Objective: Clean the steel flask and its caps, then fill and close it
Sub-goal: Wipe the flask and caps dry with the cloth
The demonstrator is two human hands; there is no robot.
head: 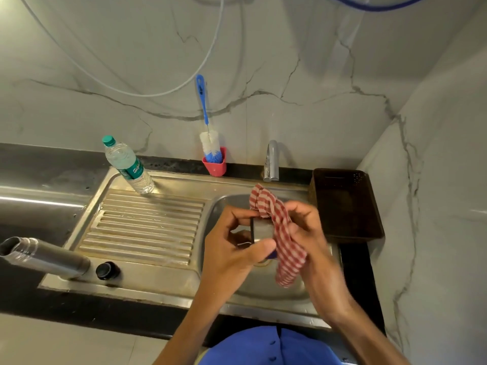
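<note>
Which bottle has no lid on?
The steel flask at the sink's front left; its mouth is open. The plastic water bottle wears a green cap.

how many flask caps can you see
2: a steel cap held over the sink in the left hand, and a black cap on the drainboard beside the flask.

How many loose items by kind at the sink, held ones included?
Flask parts: 3 - flask, black cap, steel cap held in left hand
Bottles: 1 - water bottle
Brushes: 1 - brush
Cups: 1 - red cup
Cloths: 1 - checked cloth in right hand
Baskets: 1 - basket
Total: 8
</note>
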